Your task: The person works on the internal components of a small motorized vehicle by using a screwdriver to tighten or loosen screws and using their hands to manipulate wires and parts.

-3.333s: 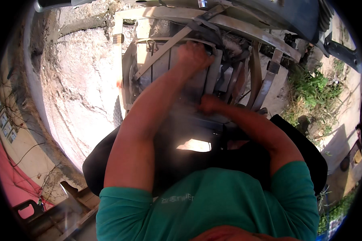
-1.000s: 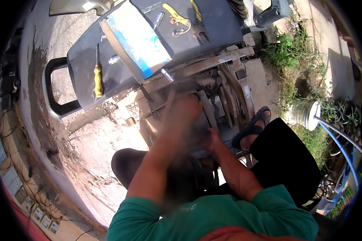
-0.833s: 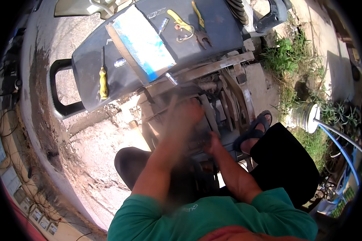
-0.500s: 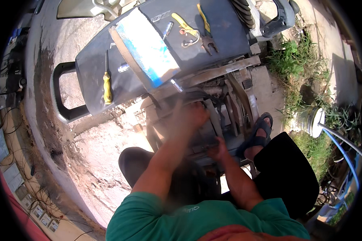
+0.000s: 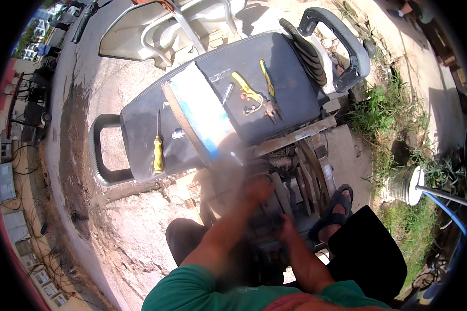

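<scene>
My left hand [image 5: 258, 189] is closed over the dark, open mechanism [image 5: 275, 202] between my legs; a hazy smear hides what lies in its fingers. Just nearer to me, my right hand [image 5: 284, 228] has its fingers curled at the edge of the same mechanism, and whatever it grips is hidden. Beyond them lies a long dark grey padded panel [image 5: 290, 98]. On it rest a yellow-handled screwdriver [image 5: 158, 154], yellow-handled pliers [image 5: 271, 98], a second yellow-handled tool [image 5: 246, 85] and a blue-and-white cardboard strip [image 5: 200, 106].
Black loop handles stand at the panel's left [image 5: 101, 150] and right [image 5: 355, 49] ends. A pale moulded shell [image 5: 161, 36] lies behind it. My sandalled foot [image 5: 339, 210] is right of the mechanism. Farther right are weeds [image 5: 376, 98] and a white bucket [image 5: 407, 185] by a blue hose.
The view has tilted so that the panel and tools sit lower, and more of the pale shell shows. Both hands stay at the mechanism; the tools on the panel keep their places.
</scene>
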